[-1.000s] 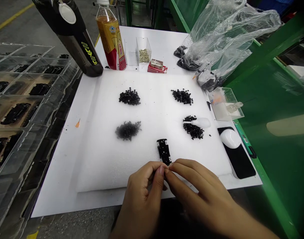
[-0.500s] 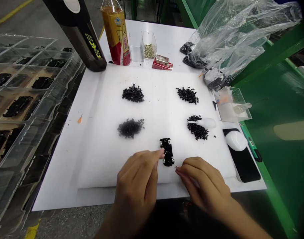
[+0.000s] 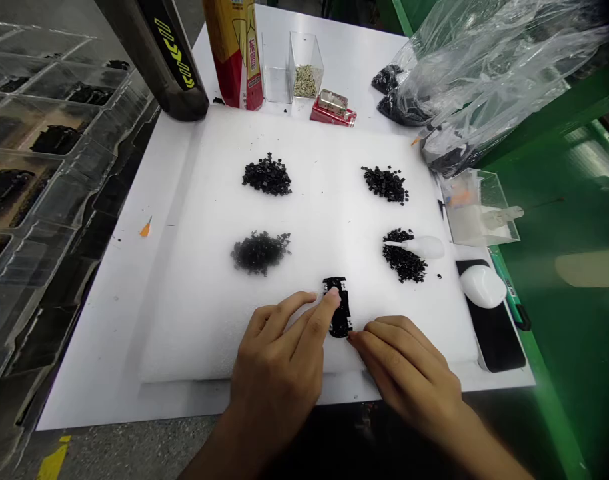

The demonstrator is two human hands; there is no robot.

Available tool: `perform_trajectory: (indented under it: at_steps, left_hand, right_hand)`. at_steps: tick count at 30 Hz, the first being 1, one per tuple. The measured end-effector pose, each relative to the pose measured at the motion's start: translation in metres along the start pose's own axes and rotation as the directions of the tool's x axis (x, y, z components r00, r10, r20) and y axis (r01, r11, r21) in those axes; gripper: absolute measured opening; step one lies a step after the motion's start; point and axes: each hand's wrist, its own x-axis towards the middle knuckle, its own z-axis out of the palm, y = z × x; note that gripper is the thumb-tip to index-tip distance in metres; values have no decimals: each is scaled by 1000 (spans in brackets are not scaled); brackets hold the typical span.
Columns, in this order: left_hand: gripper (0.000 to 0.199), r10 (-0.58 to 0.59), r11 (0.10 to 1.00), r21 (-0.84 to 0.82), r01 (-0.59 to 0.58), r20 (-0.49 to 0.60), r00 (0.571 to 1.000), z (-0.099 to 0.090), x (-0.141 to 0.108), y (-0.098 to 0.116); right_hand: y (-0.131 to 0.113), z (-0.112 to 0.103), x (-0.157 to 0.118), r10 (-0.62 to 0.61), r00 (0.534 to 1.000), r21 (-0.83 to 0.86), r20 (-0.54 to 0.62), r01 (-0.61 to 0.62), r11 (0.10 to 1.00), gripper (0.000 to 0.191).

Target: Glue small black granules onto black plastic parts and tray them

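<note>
A black, car-shaped plastic part point(image 3: 340, 323) lies flat on the white foam sheet point(image 3: 194, 327). One outstretched finger of my left hand point(image 3: 284, 340) presses on its upper middle, while the other fingers are spread apart to the left. At the part's lower right corner is my right hand point(image 3: 409, 363), its thumb and forefinger pinched together. The tiny black piece seen between those fingertips earlier is mostly hidden now. Piles of small black pieces lie beyond the hands: far left point(image 3: 267, 177), near left point(image 3: 259, 253), far right point(image 3: 386, 185) and near right point(image 3: 407, 261).
A white dropper bottle point(image 3: 427, 247) lies across the near right pile. To the right are a black phone point(image 3: 499, 340), a white rounded object point(image 3: 483, 287) and a clear box point(image 3: 472, 223). Behind stand a dark bottle point(image 3: 179, 80) and a drink bottle point(image 3: 237, 60). Compartment trays point(image 3: 49, 160) line the left.
My left finger has come down onto the black part. My right hand has brought the tiny piece left to the part's lower corner. The camera view has tilted slightly downward.
</note>
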Motion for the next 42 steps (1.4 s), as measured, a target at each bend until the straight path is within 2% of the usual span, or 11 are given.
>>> perform_trajectory:
  at_steps: [4,11,19,31,42]
  left_hand:
    - [46,-4,1000,10,4,-13,1000,1,0,0]
    - [45,-6,1000,9,6,-14,1000,2,0,0]
    - [44,11,1000,24,-11,-29,1000,4,-2,1]
    - [46,27,1000,12,-27,-55,998,4,-4,0]
    - [46,-4,992,-123,-11,-126,992,0,-4,0]
  right_hand:
    - [-3,-1,3,16,1000,5,3,-16,1000,47]
    - [-14,2,0,119,992,-16,-30,-120,993,50]
    - [-17,9,-5,102,989,-54,-111,-108,993,55]
    - [-19,10,-4,96,987,-74,-131,-106,992,53]
    - [-20,7,1,113,981,-21,-158,-118,993,46]
